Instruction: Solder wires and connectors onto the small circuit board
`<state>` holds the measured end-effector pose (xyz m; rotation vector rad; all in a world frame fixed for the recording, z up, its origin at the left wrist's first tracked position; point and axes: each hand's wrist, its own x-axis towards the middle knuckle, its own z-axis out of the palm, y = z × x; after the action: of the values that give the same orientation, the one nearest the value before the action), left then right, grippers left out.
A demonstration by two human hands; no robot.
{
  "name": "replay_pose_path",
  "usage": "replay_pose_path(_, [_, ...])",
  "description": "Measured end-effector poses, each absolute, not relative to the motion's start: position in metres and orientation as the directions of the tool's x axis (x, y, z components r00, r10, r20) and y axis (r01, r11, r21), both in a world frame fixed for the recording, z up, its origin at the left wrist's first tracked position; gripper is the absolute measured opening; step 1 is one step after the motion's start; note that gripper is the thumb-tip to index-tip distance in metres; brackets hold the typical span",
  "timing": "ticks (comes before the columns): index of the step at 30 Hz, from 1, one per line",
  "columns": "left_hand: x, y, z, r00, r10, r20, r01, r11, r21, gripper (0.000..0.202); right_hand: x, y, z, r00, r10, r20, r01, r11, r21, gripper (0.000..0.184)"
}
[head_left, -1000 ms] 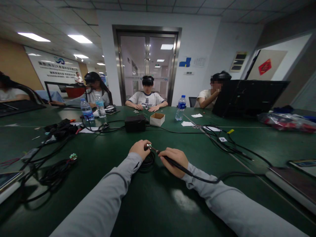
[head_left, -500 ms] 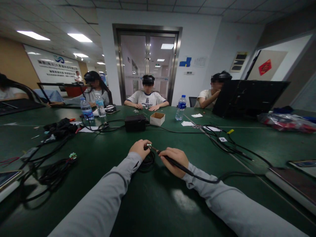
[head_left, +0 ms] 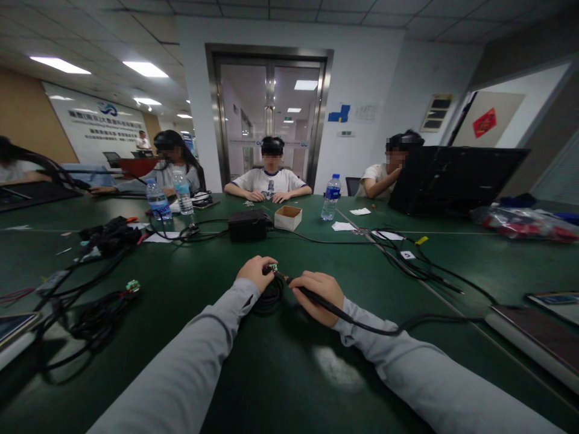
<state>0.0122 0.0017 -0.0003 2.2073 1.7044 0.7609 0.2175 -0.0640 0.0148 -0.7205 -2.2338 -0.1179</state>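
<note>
The right hand (head_left: 323,287) is closing in a pen-like grip around a corded pen-shaped tool (head_left: 312,295), and the left hand (head_left: 251,272) is curling tightly, pinching a small green board (head_left: 273,267) at its fingertips. The tool's tip is reaching the board (whether it is actually touching, I cannot tell). A coil of black cable (head_left: 270,301) is lying just under and beside the left hand, taking up the space between the wrists. Green tabletop (head_left: 253,374) is stretching between the forearms toward the wearer, and a strip of it is running beyond the knuckles as far as a black box (head_left: 248,226) and an open carton (head_left: 288,220). To the right, a seam and loose cables (head_left: 402,259) are bordering the hand's side room; to the left, a cable bundle (head_left: 97,316) is doing so, well apart.

The tool is pointing left and slightly away from the wearer, its long axis slanting down rightward through the right hand, and its cord is trailing right toward a dark-topped slab (head_left: 538,340).
</note>
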Motion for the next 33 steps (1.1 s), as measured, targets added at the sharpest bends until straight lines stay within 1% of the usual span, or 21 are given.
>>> replay_pose_path(8, [0.0134,-0.0008,0.0024,0.193,0.949,0.251,0.837,-0.293,0.462,0.031,0.2170,-0.0642,0.0162,-0.548,0.470,0.692,0.542,0.829,-0.133,0.017])
replay_pose_path(17, [0.0132,-0.0012,0.0036,0.185,0.951,0.246,0.834,-0.284,0.472,0.028,0.2182,-0.0647,0.0160,-0.506,0.455,0.732,0.558,0.820,-0.125,0.015])
replay_pose_path(33, [0.0127,0.0018,-0.0002,0.195,0.950,0.245,0.823,-0.294,0.486,0.027,0.2183,-0.0646,0.0167,-0.510,0.456,0.730,0.558,0.821,-0.123,0.014])
